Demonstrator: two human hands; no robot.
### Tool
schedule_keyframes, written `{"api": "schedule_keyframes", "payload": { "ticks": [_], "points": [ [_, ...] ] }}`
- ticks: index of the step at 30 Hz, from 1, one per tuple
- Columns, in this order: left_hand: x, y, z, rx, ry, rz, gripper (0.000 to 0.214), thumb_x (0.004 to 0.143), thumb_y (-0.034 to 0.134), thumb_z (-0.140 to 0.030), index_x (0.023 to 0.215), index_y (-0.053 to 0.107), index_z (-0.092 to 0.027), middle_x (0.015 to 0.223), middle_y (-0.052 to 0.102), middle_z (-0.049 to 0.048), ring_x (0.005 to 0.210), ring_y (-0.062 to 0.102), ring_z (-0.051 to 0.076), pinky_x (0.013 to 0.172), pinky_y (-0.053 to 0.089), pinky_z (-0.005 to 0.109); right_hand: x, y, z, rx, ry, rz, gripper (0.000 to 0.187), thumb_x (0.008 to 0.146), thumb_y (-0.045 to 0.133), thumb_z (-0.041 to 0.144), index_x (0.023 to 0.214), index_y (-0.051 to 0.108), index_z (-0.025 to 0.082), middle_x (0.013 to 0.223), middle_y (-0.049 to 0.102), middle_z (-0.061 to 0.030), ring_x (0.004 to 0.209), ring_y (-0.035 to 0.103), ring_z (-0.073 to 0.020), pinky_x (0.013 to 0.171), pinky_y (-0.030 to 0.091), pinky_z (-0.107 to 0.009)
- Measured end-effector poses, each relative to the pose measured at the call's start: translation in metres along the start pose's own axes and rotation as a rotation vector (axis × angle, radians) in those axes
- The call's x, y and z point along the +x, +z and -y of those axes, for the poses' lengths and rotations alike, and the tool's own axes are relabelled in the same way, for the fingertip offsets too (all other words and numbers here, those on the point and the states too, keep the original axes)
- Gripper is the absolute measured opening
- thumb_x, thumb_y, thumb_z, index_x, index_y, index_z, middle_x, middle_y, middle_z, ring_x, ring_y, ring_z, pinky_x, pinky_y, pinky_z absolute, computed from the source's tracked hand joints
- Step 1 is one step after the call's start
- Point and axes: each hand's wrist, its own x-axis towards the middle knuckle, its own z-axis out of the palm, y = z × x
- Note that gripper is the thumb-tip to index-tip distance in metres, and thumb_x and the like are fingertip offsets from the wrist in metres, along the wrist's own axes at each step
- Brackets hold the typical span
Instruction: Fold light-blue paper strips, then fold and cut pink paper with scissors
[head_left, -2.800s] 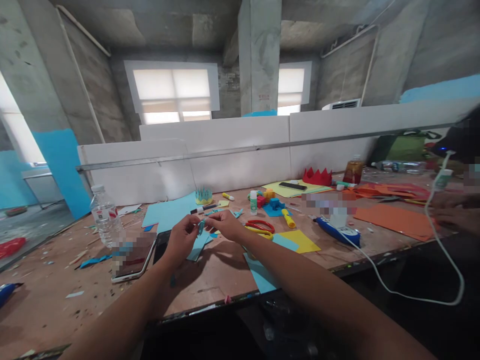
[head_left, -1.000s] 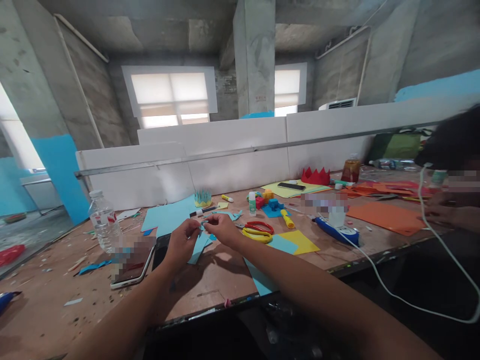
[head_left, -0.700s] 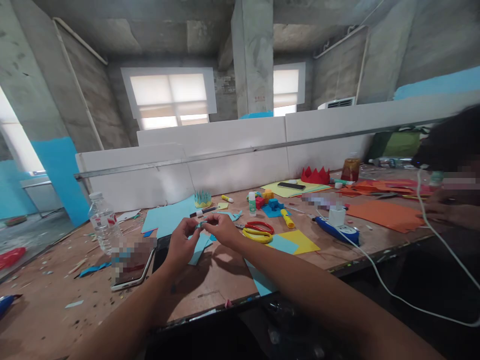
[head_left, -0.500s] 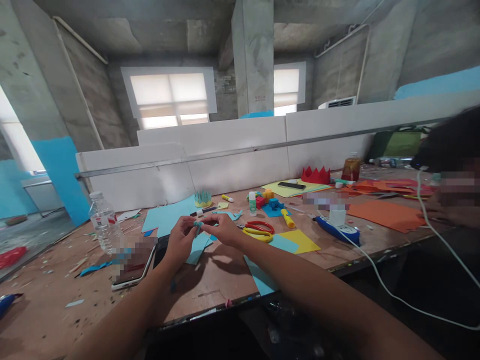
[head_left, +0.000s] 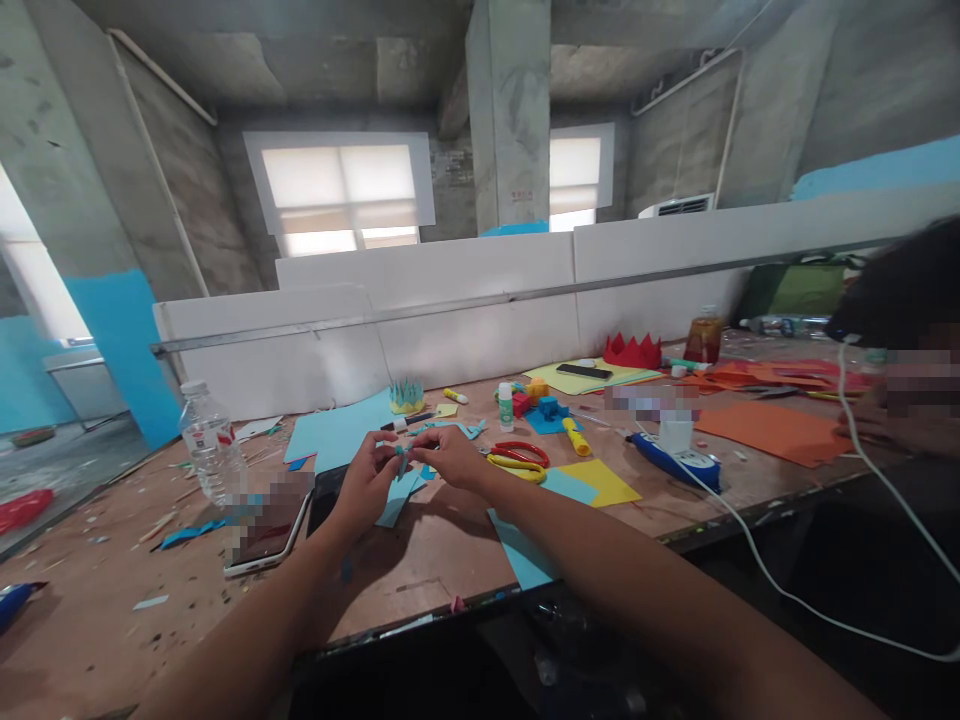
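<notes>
Little teal piece point(head_left: 402, 461) just got tipped downward, pinched in the grip of left hand point(head_left: 367, 480) and right hand point(head_left: 453, 458), six o'clock from the crown point(head_left: 406, 400), so apparently it was still being worked.

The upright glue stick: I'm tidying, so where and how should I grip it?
Probably grip the glue stick around its green label, below the white cap, from the left: it stands upright, a red block close on its right, scissors in front.
</notes>
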Motion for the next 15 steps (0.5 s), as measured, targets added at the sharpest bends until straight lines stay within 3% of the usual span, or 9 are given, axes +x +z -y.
{"api": "schedule_keyframes", "payload": {
  "ticks": [5,9,15],
  "points": [
    [-0.001,-0.001,0.002,0.05,0.026,0.002,0.026,0.087,0.061,-0.035,0.107,0.05,-0.022,0.075,0.063,-0.0028,0.071,0.06,0.016,0.069,0.043,0.029,0.003,0.001,-0.006,0.065,0.048,-0.004,0.027,0.072,0.074,0.042,0.074,0.071,0.015,0.064,0.066,-0.001,0.06,0.057,-0.0146,0.061,0.045,-0.026],
    [0.0,0.0,0.003,0.035,0.036,0.004,0.025,0.089,0.057,-0.035,0.109,0.049,-0.022,0.079,0.062,-0.0023,0.076,0.061,0.017,0.073,0.044,0.03,0.005,0.002,-0.012,0.118,0.071,-0.002,0.038,0.071,0.072,0.052,0.077,0.07,0.015,0.064,0.065,-0.0016,0.06,0.057,-0.0138,0.061,0.047,-0.027],
    [0.0,0.001,0.005,0.045,0.052,0.01,0.022,0.09,0.056,-0.034,0.108,0.051,-0.022,0.076,0.06,-0.0028,0.072,0.057,0.016,0.071,0.043,0.03,0.004,0.004,-0.016,0.144,0.069,-0.026,0.04,0.074,0.07,0.054,0.077,0.07,0.014,0.065,0.065,-0.0023,0.059,0.056,-0.0132,0.062,0.047,-0.027]
  ]
}}
